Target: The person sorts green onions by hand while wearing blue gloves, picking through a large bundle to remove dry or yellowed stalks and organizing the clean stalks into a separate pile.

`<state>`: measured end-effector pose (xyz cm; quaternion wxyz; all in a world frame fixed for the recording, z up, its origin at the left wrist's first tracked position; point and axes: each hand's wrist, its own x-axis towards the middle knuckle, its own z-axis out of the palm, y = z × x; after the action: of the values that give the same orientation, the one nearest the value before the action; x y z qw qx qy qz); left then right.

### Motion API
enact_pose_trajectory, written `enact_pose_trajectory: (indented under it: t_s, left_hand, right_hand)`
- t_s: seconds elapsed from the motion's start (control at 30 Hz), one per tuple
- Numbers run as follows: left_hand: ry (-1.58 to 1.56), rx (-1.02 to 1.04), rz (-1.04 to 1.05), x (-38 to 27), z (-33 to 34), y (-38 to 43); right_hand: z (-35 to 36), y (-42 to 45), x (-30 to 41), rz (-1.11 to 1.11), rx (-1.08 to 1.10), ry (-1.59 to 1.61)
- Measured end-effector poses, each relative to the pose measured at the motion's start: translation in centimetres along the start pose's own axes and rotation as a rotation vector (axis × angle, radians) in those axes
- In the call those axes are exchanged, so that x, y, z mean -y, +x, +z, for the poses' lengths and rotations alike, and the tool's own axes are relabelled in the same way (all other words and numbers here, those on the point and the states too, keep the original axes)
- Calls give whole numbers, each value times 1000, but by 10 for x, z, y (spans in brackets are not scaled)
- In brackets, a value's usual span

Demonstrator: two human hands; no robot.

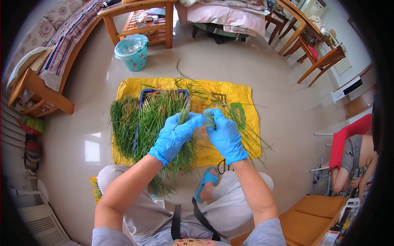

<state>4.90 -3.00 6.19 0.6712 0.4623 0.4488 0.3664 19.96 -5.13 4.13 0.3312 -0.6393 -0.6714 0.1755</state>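
Both of my hands wear blue gloves and meet above a yellow woven plastic sack (209, 156) spread on the floor. My left hand (175, 132) is closed around a small bunch of chive-like stalks (184, 113), their pale ends pointing up. Close beside it, my right hand (223, 132) pinches a few thin green blades (210, 123) between thumb and fingers. Below and left of my left hand, a thick heap of the same greens (157, 117) lies in a blue-rimmed basket (141, 100). Another pile of greens (124, 123) rests left of the basket.
A lined turquoise bin (132, 55) stands beyond the sack, near a wooden table (138, 10). Loose blades (255, 144) stick out over the sack's right side. My slippered foot (207, 184) is at its near edge. Another person (354, 160) sits at the right.
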Motion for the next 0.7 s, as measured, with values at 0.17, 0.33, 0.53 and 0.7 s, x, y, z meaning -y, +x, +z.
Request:
enact_pose_trajectory:
  t_s: [0.17,0.33,0.53,0.7]
  left_hand:
    - [23,35,55,9,-4,4]
    - [-20,41,20,-3,-5,3]
    - [-83,221,-152,5,-4,3]
    - [-104,286,-177,7,0,2]
  right_hand:
    - [2,-1,2,-34,19,-161]
    - [-3,10,-30,-6,-171,213]
    - [-11,12,4,277,17,725]
    - [-6,11,15,369,144,946]
